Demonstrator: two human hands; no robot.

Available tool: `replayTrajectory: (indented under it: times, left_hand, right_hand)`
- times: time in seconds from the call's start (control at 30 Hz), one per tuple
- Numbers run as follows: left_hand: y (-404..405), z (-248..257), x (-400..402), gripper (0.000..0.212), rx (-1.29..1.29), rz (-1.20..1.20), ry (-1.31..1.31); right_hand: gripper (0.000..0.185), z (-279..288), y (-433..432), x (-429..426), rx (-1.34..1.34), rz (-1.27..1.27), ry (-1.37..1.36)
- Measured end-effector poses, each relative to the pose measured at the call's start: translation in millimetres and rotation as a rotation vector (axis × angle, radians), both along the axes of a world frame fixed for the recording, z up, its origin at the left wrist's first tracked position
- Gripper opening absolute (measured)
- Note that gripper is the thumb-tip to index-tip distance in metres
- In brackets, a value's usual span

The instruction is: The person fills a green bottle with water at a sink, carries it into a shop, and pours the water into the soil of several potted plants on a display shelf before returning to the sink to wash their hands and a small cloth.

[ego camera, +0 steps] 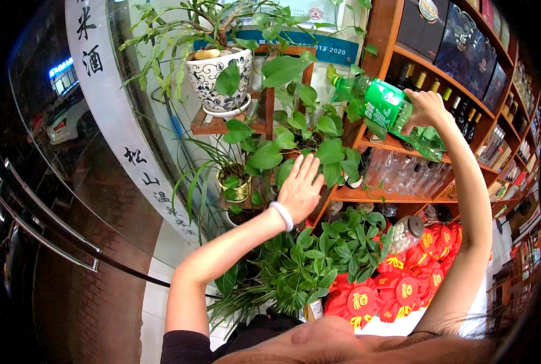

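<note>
My right hand (427, 109) grips a green plastic bottle (381, 103) near its base, up at the right. The bottle lies tilted on its side, its neck pointing left over a pothos plant (306, 132) with broad leaves. Whether liquid is leaving the neck, I cannot tell. My left hand (302, 186), with a white bangle (281, 216) at the wrist, reaches to the lower pothos leaves. Its fingers are stretched out and hold nothing; contact with the leaves is unclear. The pothos pot is mostly hidden by foliage and my fingers.
A wooden plant stand (229, 127) bears a patterned white pot (220, 77) and a small yellow pot (234, 182). Wooden shelves (388, 195) with glasses and wine bottles rise at right. Below are leafy plants (306, 259), red cloth-covered jars (359, 298) and a glass jar (406, 234). A glass door (93, 182) stands left.
</note>
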State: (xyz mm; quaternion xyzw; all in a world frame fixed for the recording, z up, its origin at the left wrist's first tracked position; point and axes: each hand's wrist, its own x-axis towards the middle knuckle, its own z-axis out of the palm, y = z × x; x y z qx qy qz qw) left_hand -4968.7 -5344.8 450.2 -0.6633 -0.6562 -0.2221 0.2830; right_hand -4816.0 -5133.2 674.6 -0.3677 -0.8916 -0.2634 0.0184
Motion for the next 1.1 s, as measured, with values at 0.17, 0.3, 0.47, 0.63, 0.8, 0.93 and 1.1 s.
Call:
replayTrajectory:
  times: [0.17, 0.3, 0.47, 0.63, 0.8, 0.93, 1.1]
  left_hand:
    - [-51.6, -11.2, 22.0, 0.021, 0.311, -0.295, -0.301]
    - [-95.2, -64.1, 24.5, 0.014, 0.361, -0.234, -0.523]
    - [-162.7, -141.8, 31.6, 0.011, 0.280, 0.031, -0.856]
    - [-245.0, -232.3, 54.8, 0.012, 0.163, 0.434, -1.201]
    - [-311.1, -296.8, 72.0, 0.017, 0.187, 0.663, -1.424]
    - [-335.5, -328.5, 82.6, 0.017, 0.184, 0.809, -1.593]
    - [-357.9, -383.2, 85.6, 0.017, 0.364, 0.749, -2.067]
  right_hand:
    - [0.085, -1.7, 6.8, -23.9, 0.044, 0.002, -0.068]
    - [0.081, -2.1, 21.7, -46.2, 0.175, 0.022, -0.166]
    - [0.076, 2.2, 28.0, -83.3, 0.332, 0.032, -0.304]
    - [0.071, 3.6, 39.6, -116.5, 0.444, 0.029, -0.440]
    - [0.078, 0.9, 42.7, -144.4, 0.495, -0.024, -0.615]
    - [0.020, -6.2, 45.4, -159.7, 0.653, 0.080, -0.589]
    - [0.006, -8.7, 53.8, -173.8, 0.722, 0.153, -0.534]
